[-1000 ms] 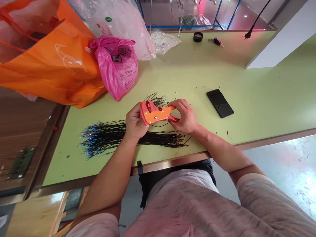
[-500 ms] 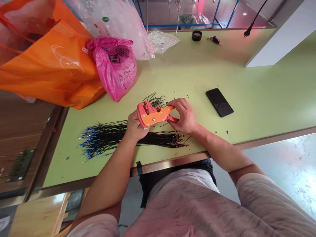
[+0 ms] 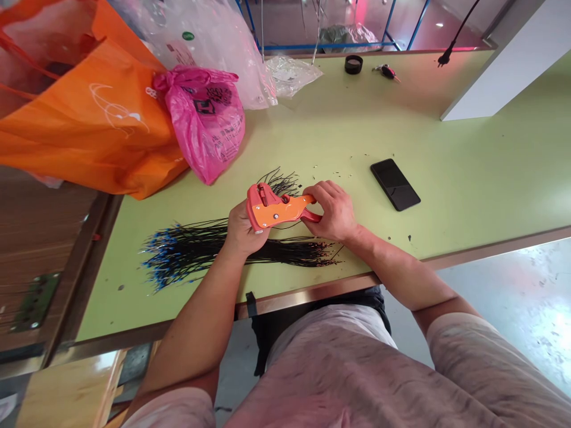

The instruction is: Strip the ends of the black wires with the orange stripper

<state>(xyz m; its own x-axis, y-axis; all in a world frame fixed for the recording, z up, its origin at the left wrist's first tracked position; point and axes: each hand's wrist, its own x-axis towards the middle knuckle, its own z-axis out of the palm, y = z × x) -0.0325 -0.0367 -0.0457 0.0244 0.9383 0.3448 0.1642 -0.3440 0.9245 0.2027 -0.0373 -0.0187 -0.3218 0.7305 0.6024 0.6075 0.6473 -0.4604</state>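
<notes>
An orange and red wire stripper (image 3: pixel 283 209) is held above the table, its jaw end toward the left. My right hand (image 3: pixel 334 208) is closed round its handles, which stand a little apart. My left hand (image 3: pixel 244 230) is curled behind the jaw end. The tool covers its fingers, so what they hold cannot be made out. Below my left hand lies a long bundle of black wires (image 3: pixel 285 251), with blue tips on the left and coppery ends on the right. Behind the stripper is a smaller spread of black wires (image 3: pixel 280 178).
A black phone (image 3: pixel 395 184) lies right of my hands. An orange bag (image 3: pixel 120 125), a pink plastic bag (image 3: pixel 209 128) and clear plastic bags (image 3: pixel 214 44) stand at the back left. Farther back are a black ring (image 3: pixel 354 64), keys (image 3: pixel 387 72) and a hanging plug (image 3: pixel 445 57).
Hardly anything differs. The view has shifted very slightly, and my right hand with the stripper's handle end sits a touch lower. Both hands keep their grip.
</notes>
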